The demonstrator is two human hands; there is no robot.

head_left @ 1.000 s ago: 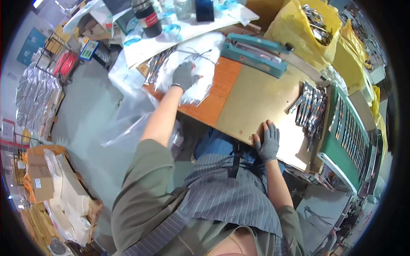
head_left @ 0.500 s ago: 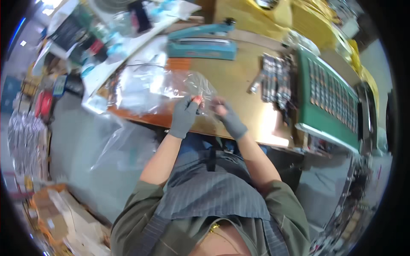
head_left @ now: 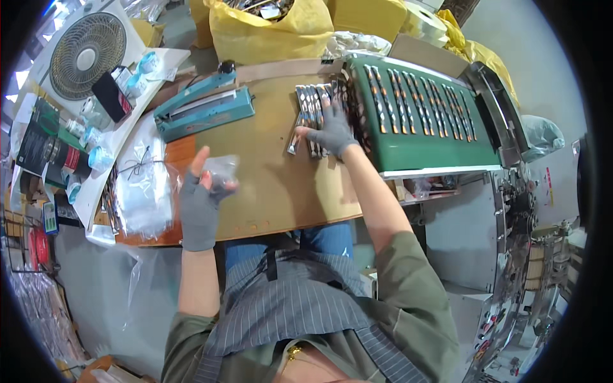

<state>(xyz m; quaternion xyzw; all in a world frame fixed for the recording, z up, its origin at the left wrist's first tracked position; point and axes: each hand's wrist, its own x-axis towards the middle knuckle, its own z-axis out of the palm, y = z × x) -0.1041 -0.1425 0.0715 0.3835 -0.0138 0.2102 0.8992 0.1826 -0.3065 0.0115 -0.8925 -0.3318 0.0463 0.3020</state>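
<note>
Left grip (head_left: 199,207) pinching a clear bag (head_left: 223,166) (blurred, its edges indistinct); right grip (head_left: 332,129), thumb spread from fingers, over striped sticks (head_left: 309,105) on the desk (head_left: 268,172), those beneath partly hidden.

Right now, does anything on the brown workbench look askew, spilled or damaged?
One slender silver-and-black stick looks askew: at the left side of the pile of similar sticks, by the grey-gloved right hand, it slants while its neighbours lie nearly parallel. I see no spill or damage.
</note>
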